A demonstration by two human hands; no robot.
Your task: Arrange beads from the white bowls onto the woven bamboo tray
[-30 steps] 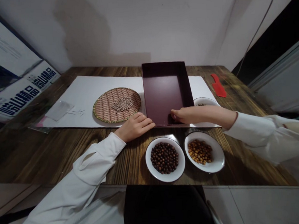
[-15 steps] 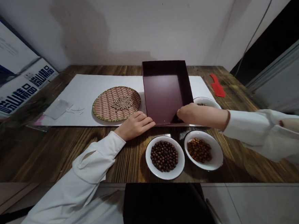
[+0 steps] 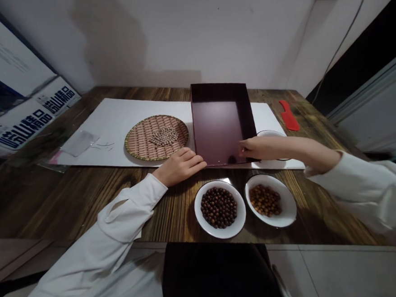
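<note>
A dark maroon open box [image 3: 218,127] stands on a white board, its inside facing me. My left hand [image 3: 179,165] rests against its near left corner, fingers stretched out and lying at the edge. Over the near right part of the box is my right hand [image 3: 254,147], fingers curled and pressed together; whatever is between them is hidden. Under the right forearm a white bowl [image 3: 270,133] is mostly covered. To the left lies a round woven tray [image 3: 139,140] holding a patch of pale beads [image 3: 164,136].
Nearer me are a bowl of dark brown beads [image 3: 218,208] and a bowl of amber-brown beads [image 3: 265,200]. A red comb [image 3: 289,116] lies at the back right. A clear plastic bag [image 3: 79,144] and thin dark strands lie on the white board [image 3: 112,115]. Printed boxes [image 3: 26,127] stand far left.
My right hand has shifted slightly right, and its forearm and sleeve have swung, covering more of the bowl behind. The left hand stays at the box corner. The view has shifted slightly.
</note>
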